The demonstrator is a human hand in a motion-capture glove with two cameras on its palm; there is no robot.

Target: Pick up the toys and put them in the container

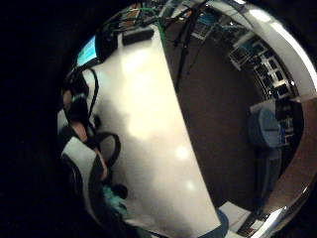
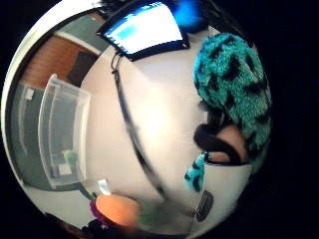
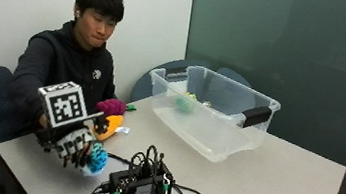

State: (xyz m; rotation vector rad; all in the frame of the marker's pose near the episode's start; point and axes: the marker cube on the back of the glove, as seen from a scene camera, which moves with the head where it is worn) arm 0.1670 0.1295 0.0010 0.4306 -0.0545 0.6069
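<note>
Toys are in three places here. From the outside view, the person's gloved right hand (image 3: 75, 149) is near the table's front corner, just above the white table (image 3: 269, 180), its fingers curled round a teal plush toy with black spots (image 3: 95, 159), which sticks out on the side of the hand toward the electronics box (image 3: 140, 188) and its tangle of cables. The thumb-side palm view shows the same teal plush toy (image 2: 232, 84) close against the palm, with fingers (image 2: 227, 144) wrapped across it. Behind the hand, toward the person's chest, an orange and purple plush toy (image 3: 109, 116) lies on the table, well apart from the grasped one; in the thumb-side palm view it appears as an orange shape with a purple edge (image 2: 117, 209). The clear plastic container (image 3: 215, 112) with black handles stands farther along the table, well apart from the hand, and already holds a small green toy (image 3: 184, 103) at its bottom. The thumb-side palm view shows that container (image 2: 62, 132) across the bare tabletop, and a lit screen (image 2: 144, 27) beyond the table edge. The bare left hand is hidden from every view, so its state cannot be told.
</note>
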